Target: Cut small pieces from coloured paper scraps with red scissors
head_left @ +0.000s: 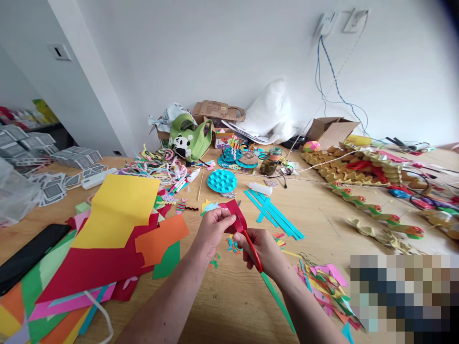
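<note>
My left hand pinches a small piece of red paper between thumb and fingers above the middle of the table. My right hand is closed round the red handle of a pair of scissors, whose blades lie at the red paper. Just below the hands, small blue, green and orange paper bits are scattered on the wood. A long green paper strip runs under my right forearm. Beyond the hands sits a round blue piece with a folded, woven-looking surface.
Coloured paper sheets and a black phone lie at left. Blue paper strips and egg-carton pieces are at right. A glass jar and a green panda bag stand behind. Paper scraps lie near right.
</note>
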Action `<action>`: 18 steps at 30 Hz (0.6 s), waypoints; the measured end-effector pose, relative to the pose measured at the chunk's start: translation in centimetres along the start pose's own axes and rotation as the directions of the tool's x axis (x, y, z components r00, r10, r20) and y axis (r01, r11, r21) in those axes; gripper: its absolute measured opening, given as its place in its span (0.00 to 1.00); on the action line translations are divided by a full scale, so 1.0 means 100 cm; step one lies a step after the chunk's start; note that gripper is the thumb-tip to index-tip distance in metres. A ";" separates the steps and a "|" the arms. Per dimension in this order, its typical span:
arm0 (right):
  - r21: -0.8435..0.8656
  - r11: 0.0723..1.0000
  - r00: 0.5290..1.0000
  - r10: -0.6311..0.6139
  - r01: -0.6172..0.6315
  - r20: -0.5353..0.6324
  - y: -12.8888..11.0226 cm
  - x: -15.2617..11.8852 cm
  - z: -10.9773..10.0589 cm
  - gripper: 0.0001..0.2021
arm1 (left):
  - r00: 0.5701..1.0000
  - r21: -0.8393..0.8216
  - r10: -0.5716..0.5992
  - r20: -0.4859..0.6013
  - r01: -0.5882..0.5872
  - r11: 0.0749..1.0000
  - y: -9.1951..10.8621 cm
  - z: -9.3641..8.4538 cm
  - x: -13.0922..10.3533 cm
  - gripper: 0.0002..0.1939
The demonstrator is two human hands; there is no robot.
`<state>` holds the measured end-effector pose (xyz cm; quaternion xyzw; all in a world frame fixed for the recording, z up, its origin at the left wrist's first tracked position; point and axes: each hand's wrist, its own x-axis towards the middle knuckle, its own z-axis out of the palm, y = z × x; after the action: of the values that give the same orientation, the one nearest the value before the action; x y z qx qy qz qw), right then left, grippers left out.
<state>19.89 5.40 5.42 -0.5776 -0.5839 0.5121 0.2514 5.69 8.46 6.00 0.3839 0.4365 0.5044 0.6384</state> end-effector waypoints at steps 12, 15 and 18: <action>0.012 0.999 0.999 0.034 -0.034 -0.012 -0.001 -0.001 0.001 0.25 | 1.000 -0.036 0.002 -0.019 -0.003 0.999 0.000 -0.004 0.002 0.14; 0.010 1.000 1.000 0.025 -0.024 -0.007 -0.001 -0.001 0.000 0.25 | 1.000 -0.021 0.017 0.009 -0.017 1.000 0.000 -0.004 0.002 0.13; 0.000 1.000 1.000 0.018 -0.018 0.000 -0.002 -0.002 0.000 0.25 | 1.000 -0.007 0.016 0.023 -0.016 1.000 0.001 -0.003 0.001 0.13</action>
<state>19.84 5.27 5.66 -0.5829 -0.5787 0.5142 0.2468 5.36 8.56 5.95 0.3910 0.4241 0.5067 0.6408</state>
